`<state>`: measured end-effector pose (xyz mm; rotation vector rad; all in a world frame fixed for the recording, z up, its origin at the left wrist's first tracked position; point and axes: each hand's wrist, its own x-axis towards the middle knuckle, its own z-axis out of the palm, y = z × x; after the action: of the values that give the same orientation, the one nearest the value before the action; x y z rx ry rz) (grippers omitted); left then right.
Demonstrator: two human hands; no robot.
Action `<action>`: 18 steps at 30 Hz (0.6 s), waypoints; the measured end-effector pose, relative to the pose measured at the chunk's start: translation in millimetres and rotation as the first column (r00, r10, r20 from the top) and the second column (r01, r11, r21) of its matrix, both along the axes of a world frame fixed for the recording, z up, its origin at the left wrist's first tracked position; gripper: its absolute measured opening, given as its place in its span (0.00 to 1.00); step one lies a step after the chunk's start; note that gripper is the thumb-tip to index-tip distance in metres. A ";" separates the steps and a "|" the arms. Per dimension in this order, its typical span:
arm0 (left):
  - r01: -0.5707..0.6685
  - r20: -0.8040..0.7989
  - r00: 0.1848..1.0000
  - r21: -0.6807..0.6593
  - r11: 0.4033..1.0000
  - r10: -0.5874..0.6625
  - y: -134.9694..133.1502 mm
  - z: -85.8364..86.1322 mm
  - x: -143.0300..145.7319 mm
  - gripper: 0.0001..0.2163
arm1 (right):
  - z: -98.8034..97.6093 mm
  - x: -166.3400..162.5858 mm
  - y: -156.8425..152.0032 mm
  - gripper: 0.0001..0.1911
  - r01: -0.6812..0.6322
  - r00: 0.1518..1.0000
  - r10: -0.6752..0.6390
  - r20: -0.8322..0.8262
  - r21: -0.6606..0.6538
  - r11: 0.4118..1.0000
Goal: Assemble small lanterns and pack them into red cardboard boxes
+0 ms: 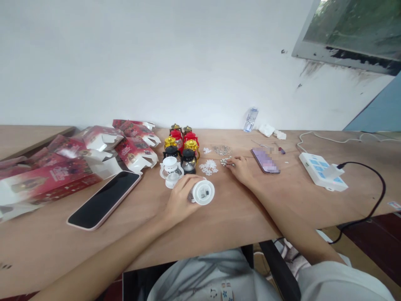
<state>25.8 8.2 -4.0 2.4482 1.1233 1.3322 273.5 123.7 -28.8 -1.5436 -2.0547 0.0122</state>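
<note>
So the left hand [178, 201] has its fingers wrapped around a white lantern [203, 193], tipped over so the round base points up toward the camera, and there's a little opening in the middle with something dark and silvery inside. It's held near the front of the brown table [238, 221], just in front of the other lanterns.

The right hand [242, 168] is down by some small round silvery bits [223, 161], fingertips bunched in close at their edge. Can't really tell if it's pinching one or just touching, too small to make out.

Left of those bits there's a scatter of white plastic pieces [209, 167], and behind them a spread of thin metal parts [222, 149]. The standing lanterns are bunched up on the left: a second white lantern [171, 170] at the front, black lanterns [188, 161] right behind it, then gold ones and red ones further back.

Rest of the table: red boxes [136, 151] heaped at the left, a dark-screened phone [105, 200] in front of them, another phone [265, 160] right of the right hand, and a white power strip [318, 168] further right.
</note>
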 end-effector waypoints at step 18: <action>0.006 -0.002 1.000 -0.003 1.000 -0.006 -0.2 1.4 0.5 0.15 | -3.9 -2.0 -1.3 0.07 0.015 0.996 -0.012 -0.089 0.032 0.999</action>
<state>26.3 8.0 -2.5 2.4491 1.1174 1.3254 271.5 122.5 -32.7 -1.5109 -1.9659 0.0413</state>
